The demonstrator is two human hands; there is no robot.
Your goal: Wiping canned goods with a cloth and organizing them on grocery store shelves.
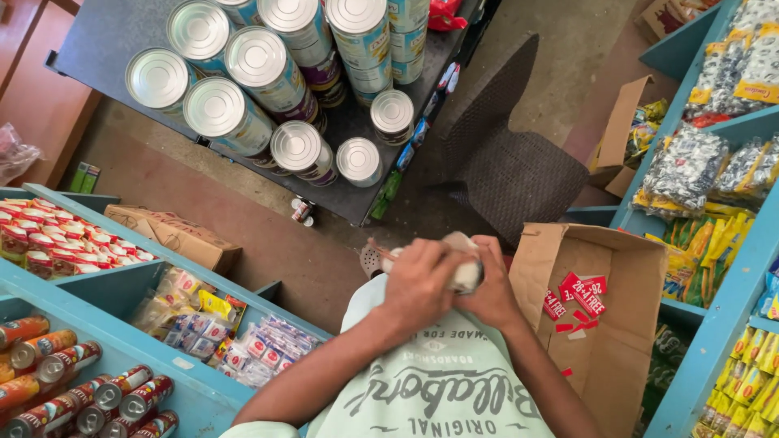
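Floor: bare brown concrete, centre frame | dark table (97, 32) upper left carried stacked tins (243, 69) | blue shelves (714, 324) both sides | left hand (418, 284) and right hand (491, 296) both clasped a small white packet (464, 259), centre, beside open cardboard box (617, 324).

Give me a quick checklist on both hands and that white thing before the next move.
1. Left hand has a grip on the white item: ok.
2. Right hand also on it: ok.
3. What the item is: cannot tell, mostly covered.
4. Open cardboard box beside the right hand: ok.
5. Box contents: cannot tell, only red labels on a flap show.
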